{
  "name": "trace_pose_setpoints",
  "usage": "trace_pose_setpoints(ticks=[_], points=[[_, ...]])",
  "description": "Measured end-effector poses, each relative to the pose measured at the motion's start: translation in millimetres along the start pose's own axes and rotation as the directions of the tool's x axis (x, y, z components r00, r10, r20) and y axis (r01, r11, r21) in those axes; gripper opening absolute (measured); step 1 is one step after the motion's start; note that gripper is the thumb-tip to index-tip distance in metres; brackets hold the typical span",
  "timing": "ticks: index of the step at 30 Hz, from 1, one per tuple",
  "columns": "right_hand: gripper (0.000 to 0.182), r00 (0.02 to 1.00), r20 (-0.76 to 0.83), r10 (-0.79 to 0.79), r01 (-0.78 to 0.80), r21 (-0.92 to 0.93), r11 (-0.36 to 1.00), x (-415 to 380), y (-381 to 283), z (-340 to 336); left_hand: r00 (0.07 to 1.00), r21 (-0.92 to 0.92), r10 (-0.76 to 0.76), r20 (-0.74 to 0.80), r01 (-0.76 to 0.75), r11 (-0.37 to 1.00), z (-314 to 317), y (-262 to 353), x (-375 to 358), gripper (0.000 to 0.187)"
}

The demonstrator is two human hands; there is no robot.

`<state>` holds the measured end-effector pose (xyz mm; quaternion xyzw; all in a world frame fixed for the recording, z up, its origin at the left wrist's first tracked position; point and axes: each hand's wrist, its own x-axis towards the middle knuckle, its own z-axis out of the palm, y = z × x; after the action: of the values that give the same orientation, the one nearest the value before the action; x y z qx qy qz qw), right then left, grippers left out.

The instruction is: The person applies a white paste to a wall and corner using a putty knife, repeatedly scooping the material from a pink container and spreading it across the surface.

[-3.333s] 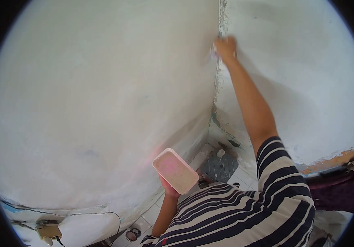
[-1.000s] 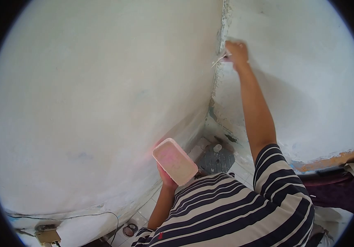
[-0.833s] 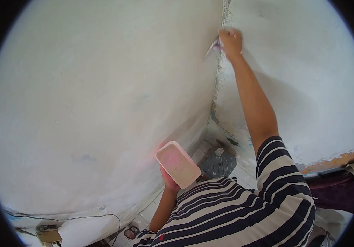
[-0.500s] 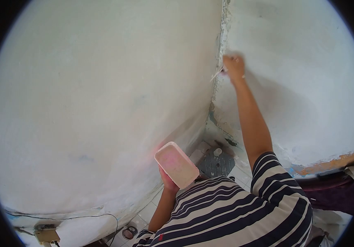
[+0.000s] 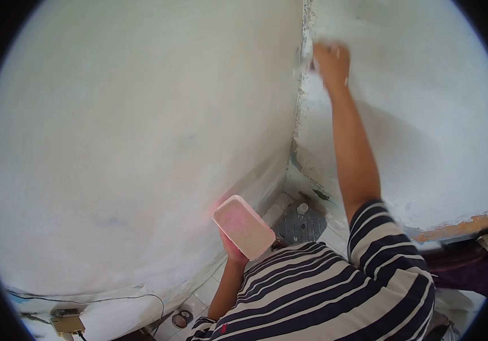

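My left hand (image 5: 232, 248) is closed around the side of a pink rectangular plastic tub (image 5: 250, 232), held in front of my striped shirt. Its inside is coated with a pale, pasty residue. Stretched up and forward, my right hand (image 5: 333, 59) is closed on a putty knife (image 5: 313, 65) at the wall corner (image 5: 302, 94). Motion blurs the hand and the thin blade, and the fingers hide most of the handle. Rough, chipped white plaster runs down this corner beside the blade.
Pale walls stand to the left (image 5: 113, 136) and right (image 5: 425, 131). Below the corner is a grey slatted piece (image 5: 300, 227) with a small white cup (image 5: 303, 208) on it. A cable leads to a socket box (image 5: 68, 325) at lower left; dark purple cloth (image 5: 462, 270) lies at right.
My right hand has moved up along the corner with the putty knife. The tub in my left hand has stayed almost in place.
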<state>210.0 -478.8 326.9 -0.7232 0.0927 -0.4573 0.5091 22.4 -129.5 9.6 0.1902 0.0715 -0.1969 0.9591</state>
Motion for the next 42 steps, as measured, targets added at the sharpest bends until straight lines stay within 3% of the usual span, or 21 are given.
trace_pose_setpoints(ticks=[2, 5, 7, 9, 10, 13, 16, 18, 19, 20, 22, 23, 25, 26, 27, 30, 35, 38, 39, 40, 42], points=[[0.026, 0.952, -0.053, 0.303, -0.299, 0.071, 0.952, -37.1, 63.9, 15.4, 1.0, -0.011, 0.002, -0.012, -0.002, 1.0, 1.4, -0.8, -1.6, 0.068], [0.026, 0.917, 0.06, 0.394, -0.38, -0.169, 0.909, -57.9, 84.4, 24.2, 1.0, 0.003, -0.001, 0.017, 0.001, 1.0, 3.0, -0.7, -3.9, 0.067], [0.027, 0.916, 0.062, 0.397, -0.401, 0.087, 0.912, -28.6, 89.6, 35.3, 0.999, 0.018, 0.039, -0.024, -0.038, 0.999, -2.3, -1.8, 2.6, 0.068], [0.032, 0.999, -0.045, -0.023, 0.015, -0.185, 0.983, 31.6, 88.3, 40.5, 0.999, -0.008, 0.03, 0.011, -0.029, 1.0, 6.6, -1.3, 0.7, 0.068], [0.027, 0.994, -0.061, -0.088, 0.087, -0.033, 0.996, 39.8, 41.1, 30.4, 0.999, -0.042, 0.019, 0.047, -0.017, 0.999, 9.7, -2.3, -1.9, 0.068], [0.029, 0.997, -0.077, 0.015, 0.011, 0.323, 0.947, 52.2, -46.9, 13.2, 0.999, -0.039, -0.009, 0.039, 0.01, 0.999, 11.1, -4.0, -5.4, 0.068], [0.027, 1.0, -0.012, -0.014, 0.017, 0.395, 0.919, 40.6, -14.7, -1.7, 1.0, 0.0, 0.005, 0.029, -0.005, 1.0, 16.1, -5.1, -9.1, 0.069], [0.023, 0.989, 0.009, 0.145, -0.144, 0.138, 0.98, 3.6, 34.1, -5.5, 0.999, 0.008, 0.029, -0.018, -0.029, 1.0, 9.9, -6.1, -7.4, 0.07], [0.021, 0.957, 0.034, 0.289, -0.29, 0.184, 0.939, -22.0, 57.3, -0.2, 0.997, 0.012, 0.051, -0.066, -0.05, 0.999, 7.4, -6.6, -5.6, 0.07], [0.019, 0.96, -0.049, 0.276, -0.277, -0.022, 0.961, -39.6, 110.9, 14.7, 0.996, 0.01, 0.056, -0.069, -0.056, 0.998, 6.1, -6.5, -4.6, 0.07], [0.024, 0.84, 0.018, 0.542, -0.543, 0.036, 0.839, -79.1, 120.7, 31.8, 0.999, -0.002, 0.009, -0.04, -0.009, 1.0, 3.8, -4.5, -5.8, 0.069], [0.024, 0.84, 0.018, 0.543, -0.543, 0.039, 0.839, -78.3, 129.4, 39.3, 0.999, 0.0, 0.011, -0.04, -0.011, 1.0, 10.5, -3.5, -8.0, 0.069], [0.022, 0.881, 0.02, 0.473, -0.448, 0.358, 0.819, -52.2, 142.1, 56.8, 0.997, 0.05, 0.05, 0.067, -0.053, 0.997, 25.4, -2.7, -9.3, 0.068], [0.022, 0.95, 0.059, 0.306, -0.312, 0.181, 0.933, -23.2, 127.6, 49.3, 0.997, 0.054, 0.049, 0.066, -0.052, 0.997, 24.5, -3.7, -8.2, 0.068], [0.022, 0.933, 0.069, 0.352, -0.349, 0.399, 0.848, -4.2, 77.0, 44.3, 0.999, 0.037, 0.051, 0.016, -0.052, 0.998, 18.6, -4.8, -6.5, 0.068], [0.016, 0.997, 0.03, 0.077, -0.078, 0.637, 0.767, 42.6, -1.7, 18.4, 0.998, 0.001, 0.033, -0.049, -0.033, 0.999, 0.6, -7.2, -1.8, 0.067], [0.014, 0.975, 0.141, -0.173, 0.044, 0.641, 0.767, -3.9, 1.5, -14.0, 0.999, -0.001, 0.021, -0.049, -0.021, 1.0, -7.0, -5.0, -3.2, 0.066], [0.012, 0.977, 0.045, 0.21, -0.21, 0.411, 0.887, -90.5, 96.9, -8.1, 0.999, 0.041, 0.026, 0.024, -0.027, 0.999, 1.7, -5.8, -5.6, 0.065], [0.015, 0.99, -0.036, 0.137, -0.135, 0.044, 0.99, -116.7, 181.4, -3.8, 0.998, 0.048, 0.048, -0.03, -0.047, 0.998, -0.6, -6.3, -4.5, 0.065], [0.018, 0.94, -0.007, 0.341, -0.341, -0.001, 0.94, -150.2, 127.3, -9.3, 0.994, 0.056, 0.072, -0.082, -0.067, 0.996, -1.5, -6.4, -1.2, 0.065], [0.021, 0.938, -0.054, 0.343, -0.34, -0.346, 0.874, -185.0, 239.0, 12.5, 0.994, 0.068, 0.066, -0.081, -0.061, 0.996, -2.2, -5.8, -1.4, 0.065]])
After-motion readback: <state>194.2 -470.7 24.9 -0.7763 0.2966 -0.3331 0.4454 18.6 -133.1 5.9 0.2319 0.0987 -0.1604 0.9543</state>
